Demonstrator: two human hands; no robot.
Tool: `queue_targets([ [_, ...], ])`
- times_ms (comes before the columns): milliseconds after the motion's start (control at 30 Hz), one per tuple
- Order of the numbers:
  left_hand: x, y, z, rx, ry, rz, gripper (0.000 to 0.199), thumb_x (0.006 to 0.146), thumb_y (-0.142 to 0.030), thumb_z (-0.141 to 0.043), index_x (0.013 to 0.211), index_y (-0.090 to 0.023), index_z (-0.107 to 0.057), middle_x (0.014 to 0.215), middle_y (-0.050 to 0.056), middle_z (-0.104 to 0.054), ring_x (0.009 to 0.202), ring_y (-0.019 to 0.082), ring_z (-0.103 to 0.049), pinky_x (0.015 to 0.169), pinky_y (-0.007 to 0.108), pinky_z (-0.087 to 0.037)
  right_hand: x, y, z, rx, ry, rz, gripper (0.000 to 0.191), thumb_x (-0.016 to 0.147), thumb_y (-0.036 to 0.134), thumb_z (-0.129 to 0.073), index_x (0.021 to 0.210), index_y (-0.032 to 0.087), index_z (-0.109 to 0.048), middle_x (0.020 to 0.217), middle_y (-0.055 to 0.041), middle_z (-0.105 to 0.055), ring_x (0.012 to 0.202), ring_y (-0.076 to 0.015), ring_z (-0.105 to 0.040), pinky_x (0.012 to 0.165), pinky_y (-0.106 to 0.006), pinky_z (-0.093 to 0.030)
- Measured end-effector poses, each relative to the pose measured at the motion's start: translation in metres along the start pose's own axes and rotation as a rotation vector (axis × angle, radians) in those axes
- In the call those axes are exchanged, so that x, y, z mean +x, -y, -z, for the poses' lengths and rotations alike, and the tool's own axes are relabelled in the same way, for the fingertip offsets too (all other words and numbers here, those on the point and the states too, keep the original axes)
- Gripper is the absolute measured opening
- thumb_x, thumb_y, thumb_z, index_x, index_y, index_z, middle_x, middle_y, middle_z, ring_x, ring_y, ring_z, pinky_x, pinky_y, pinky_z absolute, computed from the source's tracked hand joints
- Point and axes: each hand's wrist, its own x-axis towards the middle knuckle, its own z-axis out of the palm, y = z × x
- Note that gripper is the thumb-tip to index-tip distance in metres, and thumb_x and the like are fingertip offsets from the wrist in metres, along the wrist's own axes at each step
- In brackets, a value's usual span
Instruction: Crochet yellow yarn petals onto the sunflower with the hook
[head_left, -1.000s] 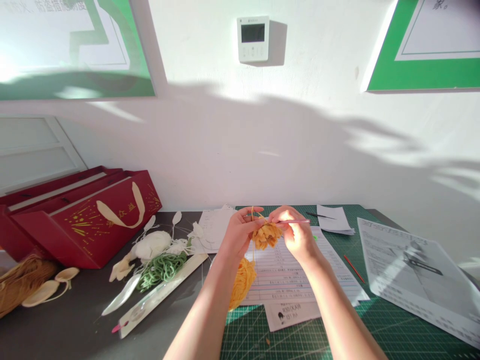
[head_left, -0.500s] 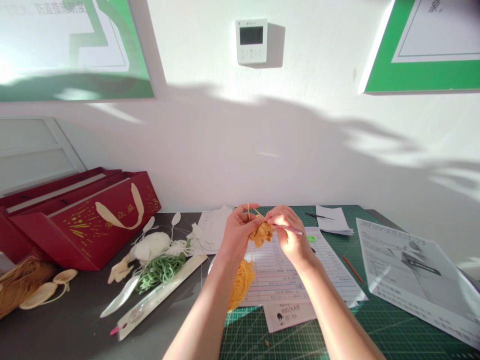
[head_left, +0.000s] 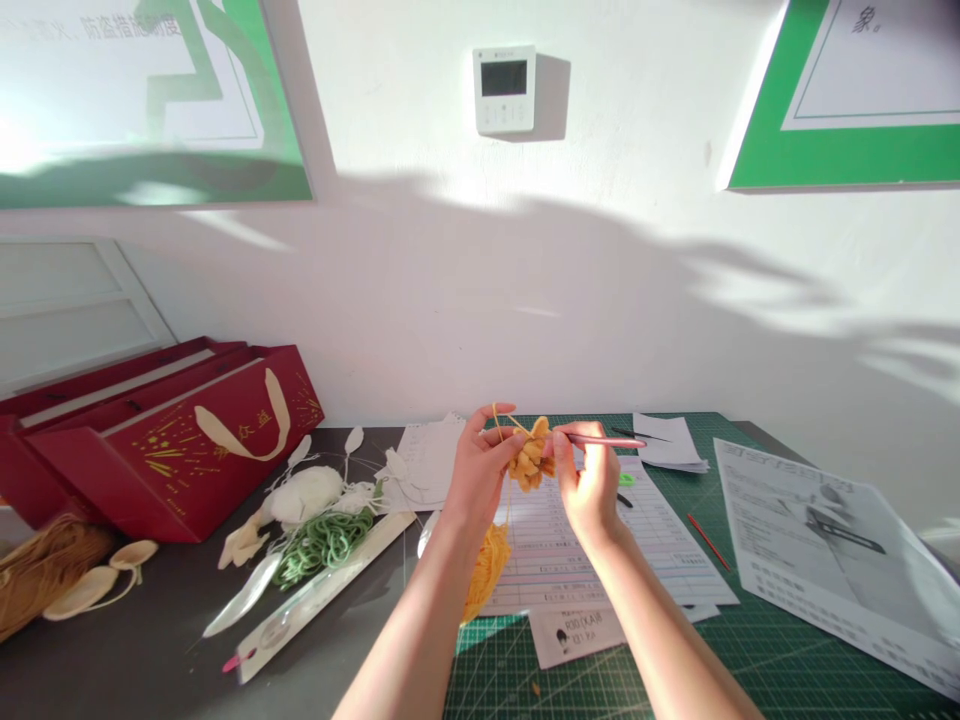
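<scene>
Head view, looking down past both forearms at a dark grey table (head_left: 150,640) with a green cutting mat (head_left: 795,670) on its right part. At centre, the left hand (head_left: 480,470) raised above the mat, grip closed, thumb and fingertips pinching the left edge of a yellow crocheted piece (head_left: 531,455), and a strand of yellow yarn (head_left: 508,505) passing over the forefinger. Beside it, the right hand (head_left: 589,490), grip closed in a pencil-style hold on a pink crochet hook (head_left: 604,440), hook end at the crocheted piece, handle extending right. Crocheted piece held in the air between both hands, above a printed form (head_left: 592,540). Yarn strand running down to a yellow yarn ball (head_left: 486,572), positioned below the hands, just beside the left forearm. On the table at left: a white yarn ball (head_left: 304,495), a green yarn coil (head_left: 322,548), a brown yarn bundle (head_left: 45,565) and a red gift box (head_left: 172,450). On the mat at right: a large printed sheet (head_left: 832,540) and a thin red stick (head_left: 709,540).
</scene>
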Motion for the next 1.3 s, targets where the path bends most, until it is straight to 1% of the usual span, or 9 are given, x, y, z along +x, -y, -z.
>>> queue_targets([
  [167,-0.0003,-0.0025,0.0025,0.045,0.023,0.049,0.042,0.083,-0.008,-0.074,0.122,-0.015,-0.059,0.077,-0.003,-0.067,0.067,0.014,-0.064,0.063,0.026,-0.053,0.0012,0.0018,0.0010,-0.014,0.038,-0.018,0.010,0.100,0.021,-0.050,0.093,0.024,-0.054,0.075,-0.0021,-0.065,0.069,-0.0198,-0.063,0.070,-0.036,-0.048],
  [267,0.0007,-0.0030,0.0053,0.066,0.006,0.050,0.036,0.084,-0.006,-0.073,0.117,-0.015,-0.063,0.076,-0.004,-0.066,0.065,0.013,-0.064,0.062,0.026,-0.053,0.0023,0.0026,0.0015,-0.006,0.068,-0.030,0.011,0.101,0.022,-0.048,0.092,0.025,-0.053,0.073,-0.0015,-0.064,0.067,-0.0190,-0.063,0.069,-0.036,-0.048],
  [433,0.0015,-0.0033,0.0061,0.061,-0.012,0.058,0.025,0.087,-0.009,-0.071,0.111,-0.014,-0.065,0.079,-0.003,-0.066,0.065,0.012,-0.064,0.063,0.027,-0.055,0.0039,0.0028,0.0028,0.032,0.078,-0.058,0.011,0.102,0.022,-0.045,0.093,0.024,-0.051,0.071,-0.0018,-0.065,0.066,-0.0186,-0.064,0.065,-0.034,-0.049],
  [900,0.0009,-0.0074,0.0056,0.019,-0.025,0.113,0.025,0.088,-0.006,-0.070,0.111,-0.014,-0.064,0.083,-0.002,-0.066,0.066,0.012,-0.064,0.059,0.024,-0.056,0.0039,0.0097,0.0027,0.109,0.051,-0.097,0.012,0.103,0.022,-0.044,0.092,0.024,-0.049,0.070,0.0012,-0.062,0.065,-0.0157,-0.063,0.064,-0.029,-0.050],
  [1167,0.0027,-0.0046,0.0068,-0.002,-0.030,0.110,0.022,0.089,-0.008,-0.069,0.111,-0.014,-0.064,0.083,-0.002,-0.066,0.065,0.011,-0.064,0.058,0.024,-0.056,0.0020,0.0064,0.0005,0.065,0.046,-0.049,0.012,0.102,0.019,-0.046,0.093,0.023,-0.052,0.072,0.0003,-0.063,0.065,-0.0155,-0.063,0.061,-0.028,-0.050],
  [1300,0.0035,-0.0040,0.0078,-0.010,-0.037,0.097,0.021,0.090,-0.010,-0.068,0.110,-0.014,-0.064,0.082,-0.002,-0.065,0.064,0.011,-0.063,0.058,0.024,-0.055,0.0013,0.0016,-0.0013,0.026,0.044,0.017,0.009,0.100,0.020,-0.050,0.093,0.022,-0.057,0.078,-0.0019,-0.066,0.071,-0.0174,-0.065,0.067,-0.032,-0.051],
])
